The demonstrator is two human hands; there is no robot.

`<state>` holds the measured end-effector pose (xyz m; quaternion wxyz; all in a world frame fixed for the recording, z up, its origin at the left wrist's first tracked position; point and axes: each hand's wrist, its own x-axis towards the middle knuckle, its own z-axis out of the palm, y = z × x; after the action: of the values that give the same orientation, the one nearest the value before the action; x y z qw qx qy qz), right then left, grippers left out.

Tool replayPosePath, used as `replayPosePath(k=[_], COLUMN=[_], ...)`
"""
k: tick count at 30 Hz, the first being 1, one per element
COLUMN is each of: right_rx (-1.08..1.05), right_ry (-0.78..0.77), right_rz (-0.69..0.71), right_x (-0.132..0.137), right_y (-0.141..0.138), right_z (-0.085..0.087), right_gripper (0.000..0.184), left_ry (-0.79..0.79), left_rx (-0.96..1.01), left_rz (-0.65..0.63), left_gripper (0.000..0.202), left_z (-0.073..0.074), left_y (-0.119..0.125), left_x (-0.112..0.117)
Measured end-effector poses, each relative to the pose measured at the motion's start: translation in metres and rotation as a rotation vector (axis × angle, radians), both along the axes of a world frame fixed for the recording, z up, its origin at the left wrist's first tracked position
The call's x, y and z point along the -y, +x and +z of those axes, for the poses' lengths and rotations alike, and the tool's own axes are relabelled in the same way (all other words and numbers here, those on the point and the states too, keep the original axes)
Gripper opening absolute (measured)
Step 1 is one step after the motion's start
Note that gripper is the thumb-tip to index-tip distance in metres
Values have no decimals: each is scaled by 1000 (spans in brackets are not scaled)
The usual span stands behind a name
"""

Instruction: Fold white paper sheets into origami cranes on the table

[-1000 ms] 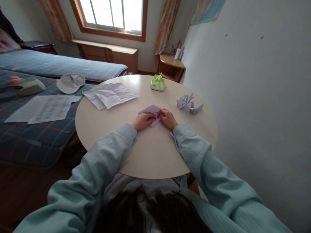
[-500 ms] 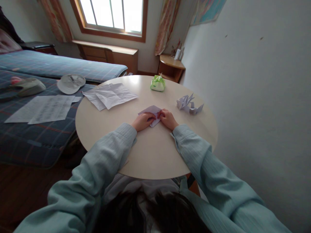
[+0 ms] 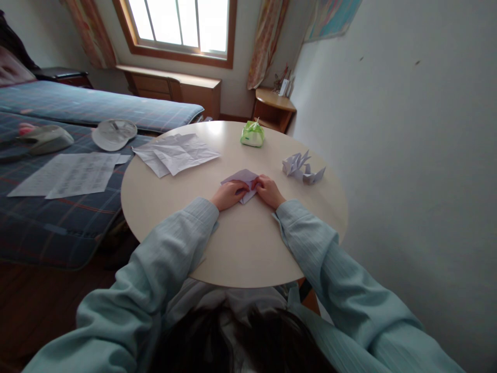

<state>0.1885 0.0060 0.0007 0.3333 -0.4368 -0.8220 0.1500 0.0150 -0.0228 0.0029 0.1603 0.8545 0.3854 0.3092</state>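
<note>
A small folded piece of pale lilac paper point(image 3: 243, 177) lies flat on the round beige table point(image 3: 233, 243). My left hand point(image 3: 228, 194) presses on its near left edge with the fingers curled together. My right hand point(image 3: 267, 189) pinches the paper's right side, fingertips meeting my left hand's over the fold. Both forearms in light blue sleeves rest on the table.
Crumpled white sheets point(image 3: 176, 152) lie at the table's far left. A green packet point(image 3: 252, 133) sits at the far edge and folded paper figures point(image 3: 301, 166) at the right. A bed with printed papers point(image 3: 66, 173) and a white cap point(image 3: 114, 133) stands left; a wall is close on the right.
</note>
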Motion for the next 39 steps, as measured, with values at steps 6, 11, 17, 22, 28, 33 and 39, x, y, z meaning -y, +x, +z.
replayPosePath(k=[6, 11, 17, 22, 28, 33, 39], right_rx=[13, 20, 25, 33, 42, 55, 73], right_ry=[-11, -7, -1, -1, 9, 2, -6], right_rz=[-12, -15, -22, -32, -29, -39, -47], right_x=[1, 0, -2, -2, -2, -1, -1], right_y=[-1, -1, -1, -1, -1, -1, -2], right_z=[1, 0, -2, -2, -3, -2, -1], right_gripper=[23, 19, 16, 16, 17, 17, 16], left_ry=[11, 6, 4, 5, 10, 12, 17], left_rx=[-2, -9, -27, -40, -36, -46, -34], left_rz=[-2, -1, 18, 26, 25, 22, 20], left_gripper=[21, 21, 20, 21, 20, 20, 20], left_z=[1, 1, 2, 2, 2, 2, 1], left_y=[0, 0, 0, 0, 0, 0, 0], left_x=[0, 1, 1, 2, 2, 1, 1])
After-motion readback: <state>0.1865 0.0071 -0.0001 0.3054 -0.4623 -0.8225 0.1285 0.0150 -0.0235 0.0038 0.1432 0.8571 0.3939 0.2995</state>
